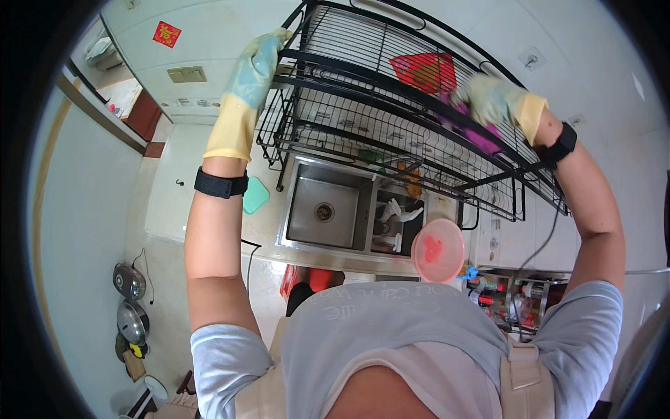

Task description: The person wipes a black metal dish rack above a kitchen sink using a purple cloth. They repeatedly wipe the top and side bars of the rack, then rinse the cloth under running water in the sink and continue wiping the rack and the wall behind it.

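Note:
A tall black wire dish rack [340,73] stands over the sink. My left hand [264,52], in a yellow and light-blue rubber glove, grips the upper frame at the rack's left end. At the right part of the upper shelf my right hand [484,99], gloved alike and blurred by motion, presses a purple cloth [479,133] against the wires. The fingers of that hand are partly lost in the blur. Beyond the upper shelf wires shows a red decoration [426,73].
Below the rack is a double-bowl steel sink [327,209], with whitish items [400,212] in the smaller bowl. A pink plastic basin [438,250] sits at its right. A mint-green board or lid [255,195] lies left. Bottles [502,301] fill a lower right rack.

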A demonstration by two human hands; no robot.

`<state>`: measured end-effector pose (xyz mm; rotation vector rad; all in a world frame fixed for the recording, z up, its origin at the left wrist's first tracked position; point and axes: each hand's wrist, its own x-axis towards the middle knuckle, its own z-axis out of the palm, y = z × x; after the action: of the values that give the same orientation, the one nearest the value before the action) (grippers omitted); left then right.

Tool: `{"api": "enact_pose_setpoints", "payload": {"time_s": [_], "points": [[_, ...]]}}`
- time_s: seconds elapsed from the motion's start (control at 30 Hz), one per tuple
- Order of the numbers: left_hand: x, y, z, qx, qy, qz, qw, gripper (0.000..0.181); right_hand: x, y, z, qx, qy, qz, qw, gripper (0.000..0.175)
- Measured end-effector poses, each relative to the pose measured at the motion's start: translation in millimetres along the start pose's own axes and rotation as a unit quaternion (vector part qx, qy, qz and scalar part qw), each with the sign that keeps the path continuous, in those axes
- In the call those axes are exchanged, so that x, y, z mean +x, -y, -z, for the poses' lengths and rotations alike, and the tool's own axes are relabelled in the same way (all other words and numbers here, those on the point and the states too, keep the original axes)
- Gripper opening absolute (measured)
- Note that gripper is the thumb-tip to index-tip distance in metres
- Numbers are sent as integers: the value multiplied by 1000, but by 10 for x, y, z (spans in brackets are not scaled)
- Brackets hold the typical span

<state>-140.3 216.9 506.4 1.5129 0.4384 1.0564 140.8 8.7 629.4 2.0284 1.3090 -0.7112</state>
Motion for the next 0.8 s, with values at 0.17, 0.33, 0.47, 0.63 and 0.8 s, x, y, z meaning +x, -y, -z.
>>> {"api": "enact_pose_setpoints", "payload": {"time_s": [0.17, 0.33, 0.47, 0.63, 0.8], "points": [[-190, -164, 48, -6, -9, 95, 995, 62, -104, 1338, 678, 214, -330, 212, 895, 24], [-116, -179, -98, -43, -17, 118, 992, 53, 678, 1642, 813, 91, -284, 282, 912, 35], [-80, -68, -35, -9, -17, 98, 995, 60, 662, 1607, 773, 55, -226, 215, 949, 37], [-139, -152, 54, -2, 42, 103, 994, 81, 378, 1009, 477, 152, -76, 121, 978, 60], [-107, -128, 16, -7, 73, 92, 993, 75, 12, 1161, 552, 200, -200, 163, 945, 33]]}}
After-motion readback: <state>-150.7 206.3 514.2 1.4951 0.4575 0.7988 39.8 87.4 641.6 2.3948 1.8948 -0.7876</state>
